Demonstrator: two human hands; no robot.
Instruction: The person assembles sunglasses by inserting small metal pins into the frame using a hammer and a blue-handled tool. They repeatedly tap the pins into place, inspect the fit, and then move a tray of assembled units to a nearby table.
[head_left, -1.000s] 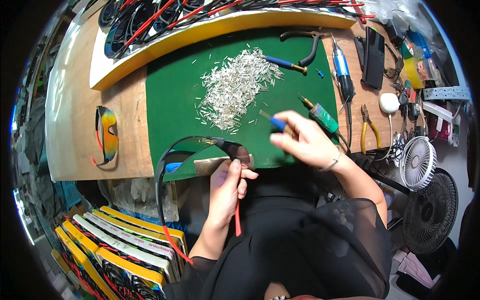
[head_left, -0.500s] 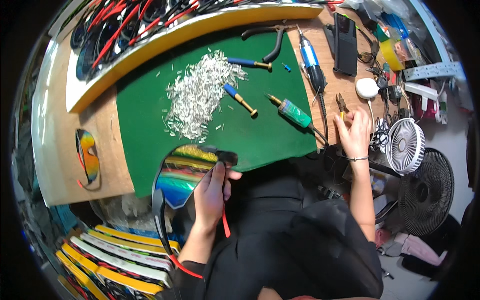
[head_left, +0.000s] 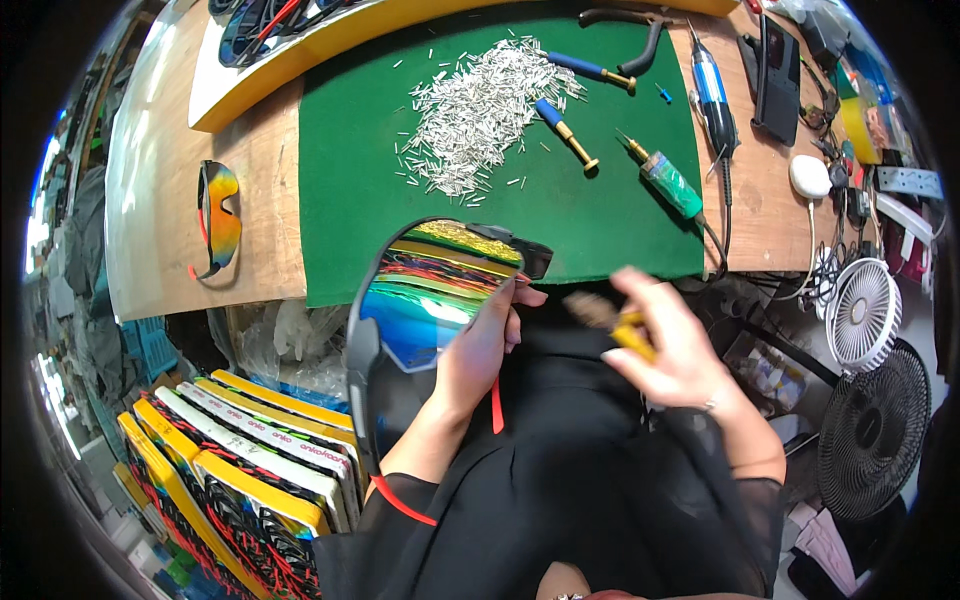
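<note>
My left hand (head_left: 472, 362) is closed on a pair of sunglasses (head_left: 420, 300) with a mirrored rainbow lens, black frame and red temple tips. The glasses hang over the near edge of the table, lens upward. To their right, above my lap, my right hand (head_left: 675, 350) grips yellow-handled cutting pliers (head_left: 632, 335). The jaws are smeared by motion and point toward the glasses, still apart from them. A heap of small silvery pieces (head_left: 470, 120) lies on the green mat (head_left: 350, 210). Two blue-and-brass hand tools (head_left: 566, 134) lie beside it.
Another pair of sunglasses (head_left: 222, 220) lies at the left. A green-handled corded tool (head_left: 672, 186), a blue corded tool (head_left: 710, 90) and a black phone-like device (head_left: 778, 85) occupy the right. Fans (head_left: 864, 315) stand beyond. Boxes of glasses (head_left: 270, 440) are stacked lower left.
My right hand has lifted the cutting pliers off the table's right side and carried them left over my lap. The view has shifted; my left hand still holds the sunglasses.
</note>
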